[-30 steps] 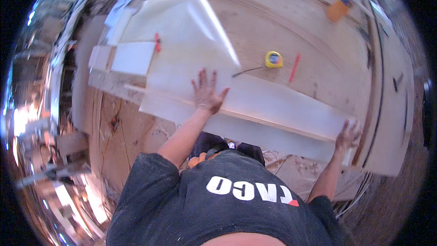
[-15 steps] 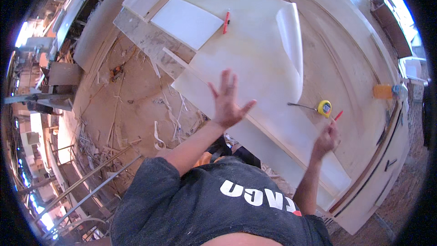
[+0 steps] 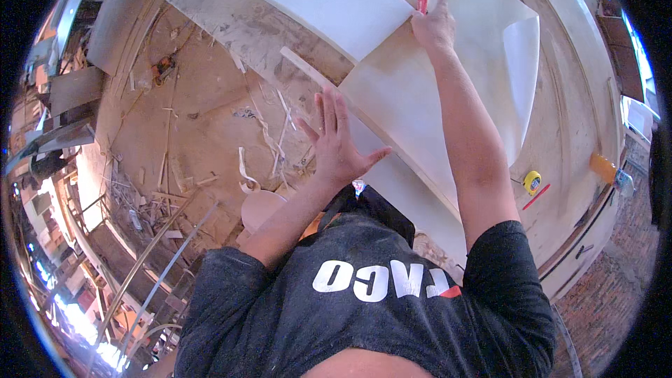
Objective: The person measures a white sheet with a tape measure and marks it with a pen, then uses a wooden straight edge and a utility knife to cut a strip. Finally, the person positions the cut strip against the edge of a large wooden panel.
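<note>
**Grab moment over a big, thin, off-white sheet (image 3: 413, 91)**

OK, left to right. A narrow, pale wooden strip (image 3: 302, 65) pokes out past the sheet's left edge, and a flat, white, rectangular panel (image 3: 329, 0) sits at its upper left. The left hand (image 3: 339, 145) is over the sheet's near-left edge, fingers spread wide, grip empty. A slim red cutter with a silvery tip (image 3: 423, 1) is at the sheet's upper part, right hand (image 3: 435, 28) right at it; can't tell if that grip has closed on it. A yellow tape measure (image 3: 532, 182) and a thin red stick (image 3: 537, 197) lie right of the sheet.

My read: the step is picking up the cutter, so next calls for a firm pinch, tip clear of the sheet.
</note>
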A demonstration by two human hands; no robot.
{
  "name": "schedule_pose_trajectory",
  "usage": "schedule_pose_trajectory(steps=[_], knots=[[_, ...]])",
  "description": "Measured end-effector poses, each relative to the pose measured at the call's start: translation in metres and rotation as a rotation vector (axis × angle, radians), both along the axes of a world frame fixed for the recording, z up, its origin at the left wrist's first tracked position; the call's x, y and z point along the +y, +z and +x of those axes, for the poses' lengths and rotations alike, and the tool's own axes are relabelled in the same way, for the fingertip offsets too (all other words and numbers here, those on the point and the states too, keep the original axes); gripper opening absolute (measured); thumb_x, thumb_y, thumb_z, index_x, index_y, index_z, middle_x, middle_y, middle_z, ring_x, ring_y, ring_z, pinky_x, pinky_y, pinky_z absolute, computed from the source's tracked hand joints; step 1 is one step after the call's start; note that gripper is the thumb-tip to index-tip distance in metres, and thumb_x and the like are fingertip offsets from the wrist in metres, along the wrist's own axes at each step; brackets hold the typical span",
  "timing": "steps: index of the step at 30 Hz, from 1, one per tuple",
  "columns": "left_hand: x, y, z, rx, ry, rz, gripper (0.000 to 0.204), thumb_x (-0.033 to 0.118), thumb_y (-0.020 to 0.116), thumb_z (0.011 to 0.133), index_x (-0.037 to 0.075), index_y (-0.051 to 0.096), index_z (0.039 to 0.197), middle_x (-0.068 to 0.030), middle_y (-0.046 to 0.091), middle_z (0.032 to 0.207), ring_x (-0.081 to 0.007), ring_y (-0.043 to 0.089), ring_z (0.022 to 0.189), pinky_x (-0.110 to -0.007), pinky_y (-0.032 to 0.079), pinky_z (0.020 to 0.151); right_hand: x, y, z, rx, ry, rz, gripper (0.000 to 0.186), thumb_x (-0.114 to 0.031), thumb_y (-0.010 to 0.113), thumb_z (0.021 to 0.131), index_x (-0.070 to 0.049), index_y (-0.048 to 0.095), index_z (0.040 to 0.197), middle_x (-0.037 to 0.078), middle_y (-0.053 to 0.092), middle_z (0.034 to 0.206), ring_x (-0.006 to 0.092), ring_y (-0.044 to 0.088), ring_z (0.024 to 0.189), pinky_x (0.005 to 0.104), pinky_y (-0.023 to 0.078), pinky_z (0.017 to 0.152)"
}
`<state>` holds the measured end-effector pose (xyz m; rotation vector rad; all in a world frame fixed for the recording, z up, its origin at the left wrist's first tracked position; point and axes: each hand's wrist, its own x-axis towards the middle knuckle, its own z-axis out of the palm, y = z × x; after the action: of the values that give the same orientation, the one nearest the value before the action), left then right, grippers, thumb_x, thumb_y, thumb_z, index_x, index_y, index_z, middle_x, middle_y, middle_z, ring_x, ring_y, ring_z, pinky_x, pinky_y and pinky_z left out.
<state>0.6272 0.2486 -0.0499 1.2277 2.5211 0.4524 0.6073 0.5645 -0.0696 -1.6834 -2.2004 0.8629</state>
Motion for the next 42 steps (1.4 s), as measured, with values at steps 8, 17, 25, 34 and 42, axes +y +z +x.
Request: schedule_pose_trajectory(steps=[8, 17, 25, 34, 42], knots=[[0.010, 0.000, 0.008, -0.001, 0.029, -0.068, 0.143, 0.083, 0.069, 0.066, -0.006, 0.007, 0.158, -0.0241, 0.002, 0.168, -0.0420, -0.005, 0.155, -0.075, -0.008, 0.111, -0.019, 0.014, 0.088, 0.905, 0.059, -0.605, 0.058, -0.013, 0.063, 0.089, 0.001, 0.048, 0.144, 0.012, 0.067, 0.108, 0.0191, 0.067, 0.097, 0.0299, 0.054, 0.080], [0.029, 0.029, 0.016, 0.107, 0.089, -0.285, 0.132, 0.073, 0.078, 0.064, -0.002, 0.023, 0.157, -0.0195, 0.016, 0.167, -0.0424, 0.010, 0.154, -0.080, 0.011, 0.108, -0.114, 0.014, 0.128, 0.127, 0.673, -0.372, 0.052, -0.024, 0.058, 0.095, -0.009, 0.052, 0.144, 0.024, 0.068, 0.111, 0.0335, 0.068, 0.097, 0.0420, 0.053, 0.083], [0.038, 0.038, 0.022, 0.081, 0.141, -0.444, 0.133, 0.068, 0.084, 0.062, 0.004, 0.019, 0.159, -0.0131, 0.015, 0.167, -0.0372, 0.015, 0.154, -0.079, 0.019, 0.110, -0.149, 0.015, 0.097, 0.056, 0.843, -0.256, 0.039, -0.034, 0.048, 0.103, -0.003, 0.061, 0.123, 0.026, 0.071, 0.100, 0.0440, 0.068, 0.094, 0.0555, 0.053, 0.081], [0.032, 0.035, 0.024, 0.078, 0.137, -0.386, 0.131, 0.075, 0.080, 0.062, 0.013, 0.019, 0.161, -0.0124, 0.013, 0.168, -0.0414, 0.015, 0.154, -0.081, 0.018, 0.109, -0.151, 0.023, 0.085, -0.013, 0.909, -0.233, 0.037, -0.034, 0.047, 0.103, -0.004, 0.061, 0.120, 0.024, 0.072, 0.097, 0.0428, 0.070, 0.091, 0.0550, 0.055, 0.078], [0.024, 0.020, 0.023, 0.080, 0.143, -0.265, 0.134, 0.074, 0.082, 0.059, 0.012, 0.020, 0.160, -0.0133, 0.014, 0.168, -0.0434, 0.016, 0.153, -0.081, 0.018, 0.108, -0.157, 0.039, 0.081, -0.153, 0.966, -0.185, 0.036, -0.036, 0.047, 0.104, -0.008, 0.061, 0.120, 0.021, 0.073, 0.095, 0.0397, 0.071, 0.092, 0.0532, 0.056, 0.076]])
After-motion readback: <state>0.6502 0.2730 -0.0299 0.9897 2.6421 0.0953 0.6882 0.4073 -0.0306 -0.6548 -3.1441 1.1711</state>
